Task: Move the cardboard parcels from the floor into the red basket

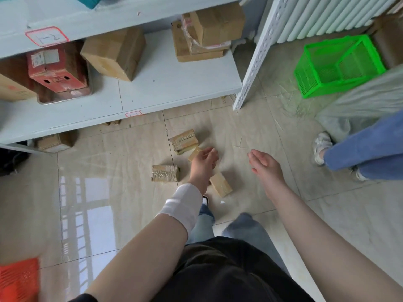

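Note:
Several small cardboard parcels lie on the tiled floor: a corrugated bundle (184, 140), a flat one (165, 173), a tan box (220, 184), and a small piece (193, 154) partly hidden under my fingers. My left hand (204, 162), with a white wrap on its forearm, hovers over that small piece with loosely curled fingers and nothing gripped. To its right, my right hand (263, 163) is open and empty above bare floor. A corner of the red basket (18, 280) shows at the bottom left, blurred.
A pale shelf unit (165, 88) holding larger cardboard boxes stands ahead, with its post (250, 68) to the right. A green basket (335, 66) sits at the far right. Another person's legs and shoe (322, 147) are on the right. Another box (54, 141) sits under the shelf.

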Demonstrator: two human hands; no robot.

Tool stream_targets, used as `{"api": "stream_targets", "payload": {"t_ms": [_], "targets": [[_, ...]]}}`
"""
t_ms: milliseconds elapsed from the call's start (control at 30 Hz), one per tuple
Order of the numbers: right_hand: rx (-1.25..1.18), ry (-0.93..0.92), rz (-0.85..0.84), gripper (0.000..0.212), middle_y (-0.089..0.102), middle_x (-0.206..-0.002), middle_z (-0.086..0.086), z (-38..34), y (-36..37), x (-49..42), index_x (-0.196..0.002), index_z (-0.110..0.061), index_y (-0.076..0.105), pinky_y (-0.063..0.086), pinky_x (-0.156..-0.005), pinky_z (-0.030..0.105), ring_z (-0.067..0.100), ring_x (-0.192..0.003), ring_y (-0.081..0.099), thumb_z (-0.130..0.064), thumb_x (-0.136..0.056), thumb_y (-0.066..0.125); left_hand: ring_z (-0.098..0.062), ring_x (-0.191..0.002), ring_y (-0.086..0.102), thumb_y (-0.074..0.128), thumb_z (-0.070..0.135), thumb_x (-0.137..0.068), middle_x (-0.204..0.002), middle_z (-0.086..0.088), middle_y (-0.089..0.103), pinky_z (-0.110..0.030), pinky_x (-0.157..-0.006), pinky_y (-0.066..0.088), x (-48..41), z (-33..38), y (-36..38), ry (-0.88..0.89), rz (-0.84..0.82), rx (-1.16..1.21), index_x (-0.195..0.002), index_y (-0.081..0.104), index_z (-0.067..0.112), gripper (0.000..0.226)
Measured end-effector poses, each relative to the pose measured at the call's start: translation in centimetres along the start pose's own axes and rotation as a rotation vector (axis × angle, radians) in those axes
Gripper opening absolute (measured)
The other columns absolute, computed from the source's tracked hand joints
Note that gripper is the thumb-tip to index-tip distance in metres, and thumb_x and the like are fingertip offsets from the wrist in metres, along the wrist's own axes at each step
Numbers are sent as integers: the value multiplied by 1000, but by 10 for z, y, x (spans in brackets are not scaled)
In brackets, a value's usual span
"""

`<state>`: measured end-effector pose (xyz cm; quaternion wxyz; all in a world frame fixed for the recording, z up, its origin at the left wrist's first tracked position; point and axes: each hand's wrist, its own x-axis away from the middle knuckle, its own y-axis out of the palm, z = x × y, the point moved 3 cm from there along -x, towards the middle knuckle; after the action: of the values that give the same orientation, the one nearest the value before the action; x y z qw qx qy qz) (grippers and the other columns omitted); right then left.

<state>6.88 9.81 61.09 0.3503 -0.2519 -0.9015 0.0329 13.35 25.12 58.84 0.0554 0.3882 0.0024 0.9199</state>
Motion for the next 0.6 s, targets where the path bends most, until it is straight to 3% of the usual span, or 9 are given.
{"api": "stream_targets", "payload": {"t_ms": [167, 300, 400, 467, 533, 600], "targets": [[107, -29, -140, 28, 60, -120, 3, -18, -23, -45, -115, -16, 57, 42, -105, 40, 17, -112, 57, -25, -89, 58, -20, -106, 58, 48, 18, -96, -119, -10, 59, -30, -92, 47, -11, 2, 28, 36, 128, 131, -130, 48, 1, 38], [229, -82, -291, 33, 59, -114, 4, -29, -45, -77, -119, -6, 57, 43, -103, 34, 12, -103, 55, -19, -89, 58, -20, -104, 58, 49, 18, -96, -114, -7, 59, -24, -84, 48, -10, -14, 58, 60, 297, 284, -129, 49, 2, 37], [290, -118, -398, 34, 58, -111, 1, -35, -69, -93, -120, -5, 56, 42, -101, 30, 9, -101, 54, -18, -89, 58, -19, -100, 57, 49, 18, -96, -103, -4, 61, -30, -90, 48, 2, -36, 91, 33, 391, 415, -129, 49, 3, 37], [340, -133, -447, 34, 58, -111, 0, -34, -83, -97, -120, -5, 56, 42, -100, 29, 9, -101, 55, -18, -89, 58, -17, -91, 56, 50, 17, -96, -93, 1, 60, -25, -79, 47, 14, -53, 109, 11, 450, 516, -128, 50, 2, 35], [390, -135, -497, 35, 58, -115, 3, -30, -93, -96, -121, -5, 55, 41, -102, 30, 11, -105, 54, -18, -89, 58, -12, -85, 57, 50, 17, -96, -96, -2, 61, -22, -74, 44, 31, -67, 118, 4, 504, 602, -127, 50, 2, 35], [448, -136, -544, 35, 59, -121, 6, -22, -97, -93, -121, -5, 55, 41, -104, 33, 13, -109, 55, -19, -89, 58, -14, -90, 60, 49, 19, -96, -108, -7, 60, -24, -81, 45, 46, -82, 121, 3, 544, 658, -127, 50, 4, 34]]}}
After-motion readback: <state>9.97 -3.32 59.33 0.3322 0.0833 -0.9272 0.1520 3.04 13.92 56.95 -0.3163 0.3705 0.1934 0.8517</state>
